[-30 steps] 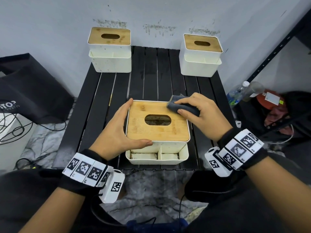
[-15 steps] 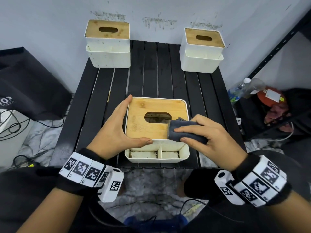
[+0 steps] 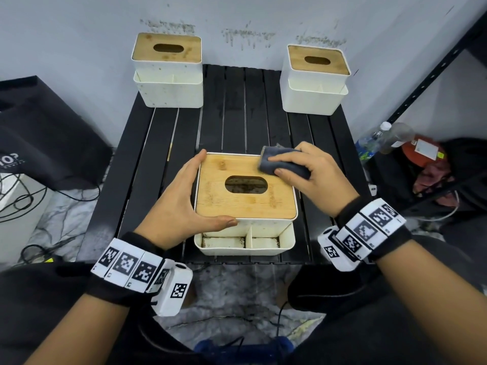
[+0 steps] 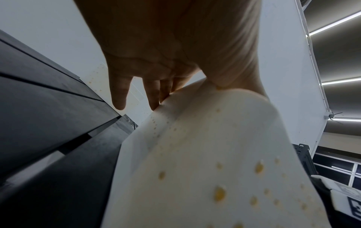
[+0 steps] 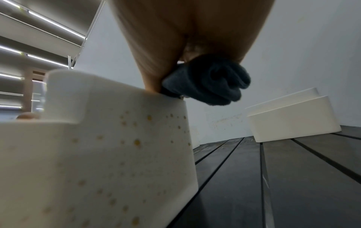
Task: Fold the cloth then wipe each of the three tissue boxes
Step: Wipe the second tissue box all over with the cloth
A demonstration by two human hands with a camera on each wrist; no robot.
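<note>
the cloth [image 3: 284, 164] is a small dark wad, folded thick, soft enough to squash flat under the fingers; it probably drags a little on wood and slides more easily on plastic. the right hand [image 3: 311, 175] has it pinched, thumb and fingers curled over it, pressing it on the far right corner of the near box [image 3: 245, 196]'s wooden lid. in the right wrist view the wad bulges past that corner, partly off the lid.

the near box looks light and stiff: thin white plastic walls, a loose-looking bamboo lid with an oval slot. it would likely skid on the table [image 3: 163, 159] if rubbed hard, so the hold belongs on its side. the left hand [image 3: 184, 204] does that, fingers straight along the box's left wall and thumb laid across its front edge, bracing rather than gripping. the walls are dotted with yellowish specks, so the sides likely need wiping too.

beyond the near box, the left box [image 3: 168, 83] and right box [image 3: 313, 85] stand at the table's far corners against the wall, well apart from it; nothing lies between. off to the near box's right, beside the table, lies a bottle [image 3: 379, 138]; to its left, a dark bag [image 3: 47, 143] and cables.
</note>
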